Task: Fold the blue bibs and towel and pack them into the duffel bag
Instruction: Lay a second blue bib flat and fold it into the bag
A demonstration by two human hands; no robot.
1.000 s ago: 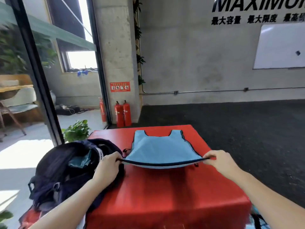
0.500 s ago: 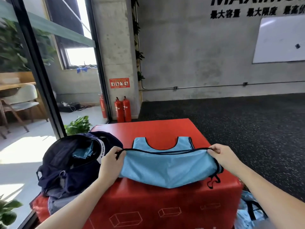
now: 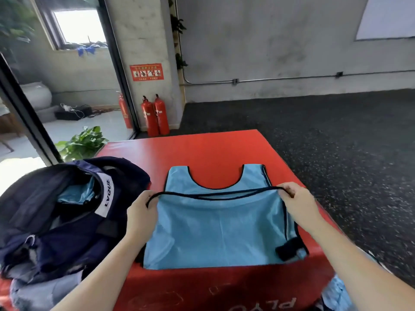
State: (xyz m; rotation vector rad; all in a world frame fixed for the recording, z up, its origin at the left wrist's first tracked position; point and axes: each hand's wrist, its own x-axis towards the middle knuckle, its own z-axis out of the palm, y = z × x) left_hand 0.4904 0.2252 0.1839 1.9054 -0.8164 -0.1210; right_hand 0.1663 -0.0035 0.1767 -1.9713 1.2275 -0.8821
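A light blue bib (image 3: 215,225) with dark trim lies on the red box (image 3: 202,151), its neck opening at the far side. Its near hem is folded over the body towards the neck. My left hand (image 3: 141,212) pinches the left corner of that hem, and my right hand (image 3: 298,203) pinches the right corner. The navy duffel bag (image 3: 51,218) stands open at the left of the box, with light blue cloth (image 3: 76,194) inside it.
More light blue cloth (image 3: 339,292) lies low at the right beside the box. Red fire extinguishers (image 3: 155,115) stand by the pillar behind. A potted plant (image 3: 83,140) sits to the far left. Dark speckled floor (image 3: 336,142) spreads to the right.
Both hands have carried the bib's near hem away from me and laid it over the body. The bib now lies flatter and closer to the box's front edge.
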